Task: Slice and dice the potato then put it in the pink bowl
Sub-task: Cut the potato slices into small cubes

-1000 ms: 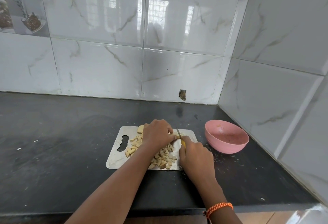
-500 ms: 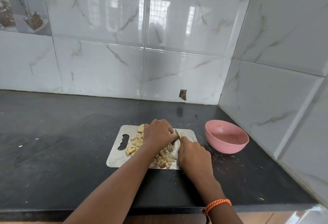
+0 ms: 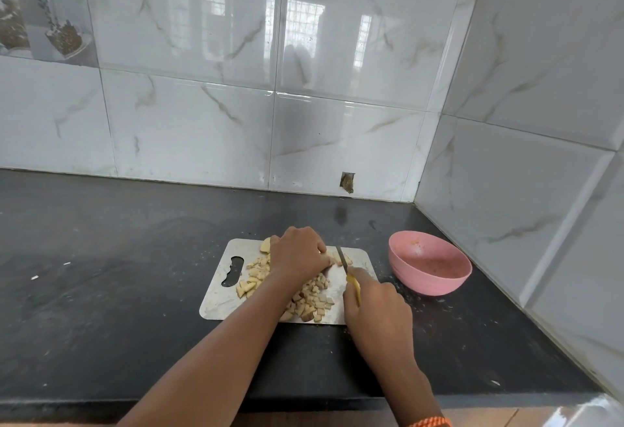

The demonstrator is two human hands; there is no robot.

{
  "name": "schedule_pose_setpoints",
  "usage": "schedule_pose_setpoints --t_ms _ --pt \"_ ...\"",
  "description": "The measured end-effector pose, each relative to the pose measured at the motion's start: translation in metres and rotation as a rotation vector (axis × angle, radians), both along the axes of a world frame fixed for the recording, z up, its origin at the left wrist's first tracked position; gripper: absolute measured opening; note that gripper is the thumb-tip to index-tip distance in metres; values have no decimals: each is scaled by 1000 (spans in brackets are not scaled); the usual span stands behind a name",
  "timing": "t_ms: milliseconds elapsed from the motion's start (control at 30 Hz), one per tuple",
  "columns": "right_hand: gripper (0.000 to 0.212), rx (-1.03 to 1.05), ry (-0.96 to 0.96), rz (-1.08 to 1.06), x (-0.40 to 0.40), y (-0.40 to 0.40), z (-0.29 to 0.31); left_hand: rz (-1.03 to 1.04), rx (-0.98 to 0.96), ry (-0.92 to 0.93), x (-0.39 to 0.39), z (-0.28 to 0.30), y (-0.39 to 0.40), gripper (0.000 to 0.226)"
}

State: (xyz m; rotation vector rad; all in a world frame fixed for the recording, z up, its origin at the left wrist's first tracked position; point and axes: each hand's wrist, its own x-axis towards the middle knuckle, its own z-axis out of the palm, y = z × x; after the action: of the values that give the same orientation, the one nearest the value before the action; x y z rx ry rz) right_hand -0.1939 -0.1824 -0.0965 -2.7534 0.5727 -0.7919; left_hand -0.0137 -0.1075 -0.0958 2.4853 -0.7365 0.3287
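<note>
While the left hand (image 3: 299, 251) pins a pale, firm potato strip (image 3: 337, 259) on the steel cutting board (image 3: 219, 291), the right hand (image 3: 374, 308) grips the yellow-handled knife (image 3: 347, 273); wet cubes (image 3: 312, 298) look light and slippery, best scooped together toward the pink plastic bowl (image 3: 430, 267)

The wall tiles (image 3: 189, 115) filling the top of the frame are glossy, white with marble veining, and mirror a window. The counter (image 3: 101, 291) across the middle is dark stone, dull and speckled with crumbs. At lower centre the cutting board (image 3: 219, 295) looks like brushed metal, scuffed and faintly shiny. To its right the pink bowl (image 3: 429, 278) seems matt plastic. The knife (image 3: 341, 257) has a thin metal blade and a yellow, plastic-looking handle. The wristband (image 3: 429, 422) at the bottom edge is braided orange cord.
</note>
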Motion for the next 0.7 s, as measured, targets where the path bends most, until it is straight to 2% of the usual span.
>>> schedule_pose_setpoints --t_ms 100,267,533,700 --pt "37 20 18 26 17 -4 2 -28 1 40 3 4 5 30" --pt "37 6 54 16 28 -8 1 -26 -11 32 3 4 12 15" --pt "37 -30 41 24 26 -7 1 -23 4 44 4 5 13 16" --pt "29 -93 155 41 29 -4 1 -18 -8 37 2 2 11 16"
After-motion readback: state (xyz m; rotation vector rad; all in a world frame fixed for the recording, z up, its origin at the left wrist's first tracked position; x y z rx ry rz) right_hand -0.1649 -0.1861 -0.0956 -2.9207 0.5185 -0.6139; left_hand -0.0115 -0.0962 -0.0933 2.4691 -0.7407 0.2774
